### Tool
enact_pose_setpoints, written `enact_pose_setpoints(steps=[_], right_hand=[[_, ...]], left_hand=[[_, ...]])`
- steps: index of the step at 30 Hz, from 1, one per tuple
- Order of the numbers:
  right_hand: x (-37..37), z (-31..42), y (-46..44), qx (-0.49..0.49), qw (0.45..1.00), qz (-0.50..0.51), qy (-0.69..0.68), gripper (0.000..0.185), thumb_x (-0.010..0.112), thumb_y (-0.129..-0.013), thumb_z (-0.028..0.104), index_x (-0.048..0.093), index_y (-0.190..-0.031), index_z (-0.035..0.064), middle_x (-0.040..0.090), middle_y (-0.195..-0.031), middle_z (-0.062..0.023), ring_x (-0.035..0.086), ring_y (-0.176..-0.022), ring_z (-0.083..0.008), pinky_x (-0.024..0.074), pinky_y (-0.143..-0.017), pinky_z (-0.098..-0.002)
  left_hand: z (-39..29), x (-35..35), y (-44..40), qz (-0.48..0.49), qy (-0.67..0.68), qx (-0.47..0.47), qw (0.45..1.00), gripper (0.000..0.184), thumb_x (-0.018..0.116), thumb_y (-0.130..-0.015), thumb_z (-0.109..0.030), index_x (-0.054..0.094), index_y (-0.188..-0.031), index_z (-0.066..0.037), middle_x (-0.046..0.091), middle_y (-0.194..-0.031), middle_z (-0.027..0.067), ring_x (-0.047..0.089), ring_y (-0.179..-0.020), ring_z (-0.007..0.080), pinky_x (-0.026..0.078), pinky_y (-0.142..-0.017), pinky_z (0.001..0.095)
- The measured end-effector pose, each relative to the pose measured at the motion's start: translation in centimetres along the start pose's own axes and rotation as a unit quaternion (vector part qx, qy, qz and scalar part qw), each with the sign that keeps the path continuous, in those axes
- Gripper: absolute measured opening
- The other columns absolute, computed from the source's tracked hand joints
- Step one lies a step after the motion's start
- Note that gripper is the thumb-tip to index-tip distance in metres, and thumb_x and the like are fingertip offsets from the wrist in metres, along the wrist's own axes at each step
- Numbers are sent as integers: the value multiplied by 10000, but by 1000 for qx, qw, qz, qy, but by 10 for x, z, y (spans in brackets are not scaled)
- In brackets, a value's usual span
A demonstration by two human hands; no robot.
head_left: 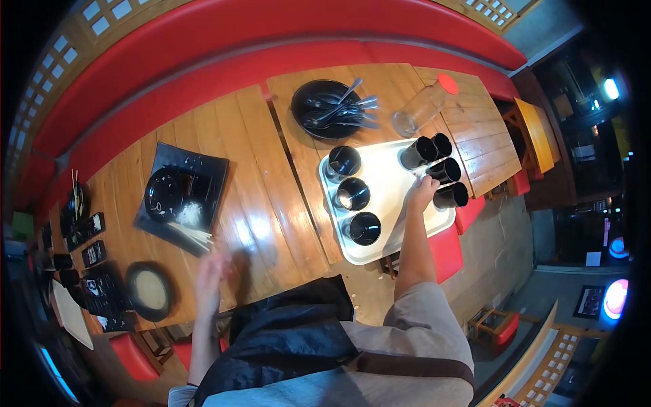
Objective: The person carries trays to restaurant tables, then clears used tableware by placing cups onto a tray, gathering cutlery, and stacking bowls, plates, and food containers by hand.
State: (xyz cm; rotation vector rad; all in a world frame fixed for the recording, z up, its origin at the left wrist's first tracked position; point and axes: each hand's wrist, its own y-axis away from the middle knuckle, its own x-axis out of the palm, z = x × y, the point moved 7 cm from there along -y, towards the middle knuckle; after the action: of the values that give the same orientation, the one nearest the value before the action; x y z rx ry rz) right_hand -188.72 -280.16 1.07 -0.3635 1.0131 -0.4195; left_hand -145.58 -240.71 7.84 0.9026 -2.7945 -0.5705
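A: Nearest the camera is the dark apron [291, 339]. What are the hands doing beyond it?

B: The right hand [426, 188] reaches over the tray, its fingers bent and close together against the lower side of a black cup [446, 169]. Whether they pinch it or merely touch it cannot be told. The left hand [214, 266] is blurred, its finger shape unclear, near the pale sticks [194, 235].

A: Why might the right hand sit so low on the cup?

B: Probably because the neighbouring cups crowd its sides, and a low touch keeps the fingers off the rim.

A: And where are the cups?

B: All on the white tray [392, 180]: three in a row at its left, four clustered at its right. The bare strip between them gives the hand room. The tray's near edge seems to overhang the desk [254, 149], perhaps to keep it within reach.

A: What lies farther out?

B: Left, a square plate [211, 178] carries a black bowl [164, 195] and the sticks, likely grouped as used ware. Beyond the tray, a large bowl [304, 108] gathers the cutlery [349, 110], handles outward, beside a red-capped bottle [422, 110].
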Motion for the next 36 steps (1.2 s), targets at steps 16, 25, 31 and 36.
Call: enact_pose_setpoints(steps=[16,25,31,36], right_hand=[[1,-12,3,-129,989,-45,-51,165,535,-690,-71,610,-815,6,578,-897,-121,546,-814,-302,452,-710,-346],[-5,-7,2,-102,986,-4,129,160,535,-715,-14,621,-843,31,588,-889,-111,521,-873,-284,438,-773,-359],[-17,0,16,-75,994,-29,80,48,574,-738,20,569,-785,28,577,-900,-102,498,-869,-295,422,-762,-372],[-20,12,11,-102,989,-37,98,41,575,-764,52,555,-773,18,561,-888,-118,487,-842,-304,417,-743,-387]], left_hand=[[10,-21,9,-34,-6,-3,999,222,466,-900,-198,522,-1066,-62,582,-981,26,502,-758,58,374,-690,180],[11,-35,17,-49,-1,3,999,233,464,-902,-187,510,-1083,-50,579,-985,35,497,-770,60,377,-681,180],[23,-47,22,-53,3,-14,998,282,486,-902,-234,508,-1091,-26,585,-1007,64,529,-952,127,385,-863,251],[14,-55,23,-58,2,4,998,258,480,-904,-203,504,-1087,-23,577,-1021,74,523,-982,131,380,-888,260]])
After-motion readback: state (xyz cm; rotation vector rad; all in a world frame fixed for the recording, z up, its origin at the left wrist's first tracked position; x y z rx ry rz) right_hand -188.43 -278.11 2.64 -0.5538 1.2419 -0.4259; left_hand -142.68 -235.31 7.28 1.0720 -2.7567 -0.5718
